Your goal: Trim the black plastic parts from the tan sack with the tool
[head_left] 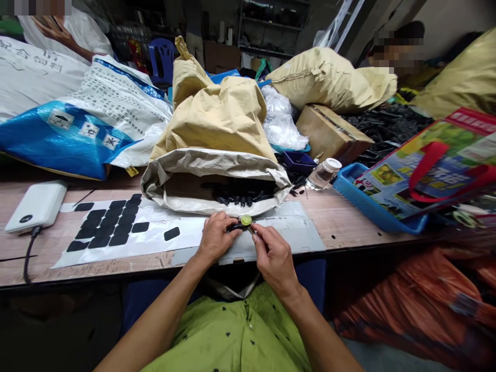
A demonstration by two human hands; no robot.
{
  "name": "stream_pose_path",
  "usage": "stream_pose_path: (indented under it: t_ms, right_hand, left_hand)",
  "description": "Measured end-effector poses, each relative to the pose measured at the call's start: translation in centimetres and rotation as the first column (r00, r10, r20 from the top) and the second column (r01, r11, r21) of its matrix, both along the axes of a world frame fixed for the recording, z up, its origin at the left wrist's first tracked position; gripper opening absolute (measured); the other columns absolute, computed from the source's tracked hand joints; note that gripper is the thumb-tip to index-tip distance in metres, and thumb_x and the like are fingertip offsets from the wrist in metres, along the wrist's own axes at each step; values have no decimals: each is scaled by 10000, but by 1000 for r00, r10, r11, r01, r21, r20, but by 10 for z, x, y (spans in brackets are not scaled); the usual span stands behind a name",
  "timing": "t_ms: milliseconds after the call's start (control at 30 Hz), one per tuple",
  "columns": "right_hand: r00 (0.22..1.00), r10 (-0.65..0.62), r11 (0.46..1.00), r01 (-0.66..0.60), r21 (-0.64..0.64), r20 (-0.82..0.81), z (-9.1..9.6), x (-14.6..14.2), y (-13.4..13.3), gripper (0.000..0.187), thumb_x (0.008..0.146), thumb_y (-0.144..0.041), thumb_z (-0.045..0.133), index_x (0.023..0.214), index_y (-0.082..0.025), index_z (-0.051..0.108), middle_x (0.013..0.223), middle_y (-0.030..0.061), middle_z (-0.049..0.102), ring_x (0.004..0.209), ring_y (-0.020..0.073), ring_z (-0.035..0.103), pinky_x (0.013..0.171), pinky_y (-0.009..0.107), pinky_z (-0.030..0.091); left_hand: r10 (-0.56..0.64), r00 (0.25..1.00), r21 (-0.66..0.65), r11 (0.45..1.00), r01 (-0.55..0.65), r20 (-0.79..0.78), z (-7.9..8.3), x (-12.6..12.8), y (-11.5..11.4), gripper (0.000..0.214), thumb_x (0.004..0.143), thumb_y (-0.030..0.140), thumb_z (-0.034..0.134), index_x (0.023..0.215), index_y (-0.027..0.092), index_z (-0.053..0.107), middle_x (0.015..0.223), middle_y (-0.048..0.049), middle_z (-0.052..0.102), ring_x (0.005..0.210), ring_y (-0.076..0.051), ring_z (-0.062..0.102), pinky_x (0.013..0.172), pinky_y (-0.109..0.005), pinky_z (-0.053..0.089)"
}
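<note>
My left hand [215, 238] is closed, its thumb and fingers pinching a small black part [233, 227]. Beside it my right hand [273, 253] pinches a thin metallic-looking tool [251, 229] whose kind I cannot make out. A round yellow-green piece [246, 220] shows between the fingertips of both hands; what it is fixed to is hidden. Just behind the hands lies a tan woven sack [217, 121], its mouth turned towards me and its rim folded back. Inside the mouth are several glossy black parts [243, 199]. Under the hands is a grey sheet [306, 227].
Left of the sack, black rounded stickers [107, 233] sit on a white backing sheet [151, 240]. A white power bank [36, 206] with a cable stands farther left. To the right are a clear jar [324, 173] and a blue tray [352, 188] holding a colourful bag. Other people sit beyond.
</note>
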State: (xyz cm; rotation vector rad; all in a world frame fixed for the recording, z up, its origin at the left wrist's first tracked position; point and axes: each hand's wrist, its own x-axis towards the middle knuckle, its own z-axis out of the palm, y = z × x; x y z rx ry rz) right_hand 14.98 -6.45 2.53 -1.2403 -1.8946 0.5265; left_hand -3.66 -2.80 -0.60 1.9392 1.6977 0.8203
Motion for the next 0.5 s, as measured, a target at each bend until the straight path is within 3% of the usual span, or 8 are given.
stream_pose_path:
  t_ms: [100,267,500]
  right_hand:
    - [998,2,1000,-1,-9,61,-3,2,1,312,1004,-185,486,1233,-208,696,1037,79,725,992,205,680,890,330,542]
    - [998,-62,998,62,23,1,2,8,2,311,1018,-204,479,1250,-224,685,1089,81,722,1052,206,674,945,349,534]
    - [997,-71,997,72,-12,37,-2,12,-1,310,1008,-210,476,1222,-227,699,1068,79,732,1028,208,680,919,348,541]
  left_hand:
    - [3,1000,-3,1000,-3,-10,0,0,0,170,851,285,767,1017,264,800,898,-31,644,959,-244,558,852,-376,398]
    - [-12,1000,5,1000,12,6,-2,0,1,175,855,316,770,1022,272,802,903,-30,652,948,-237,565,869,-378,409]
    - [6,1000,13,1000,-6,7,-3,0,1,180,843,304,778,1018,267,799,910,-30,661,951,-238,568,867,-377,421]
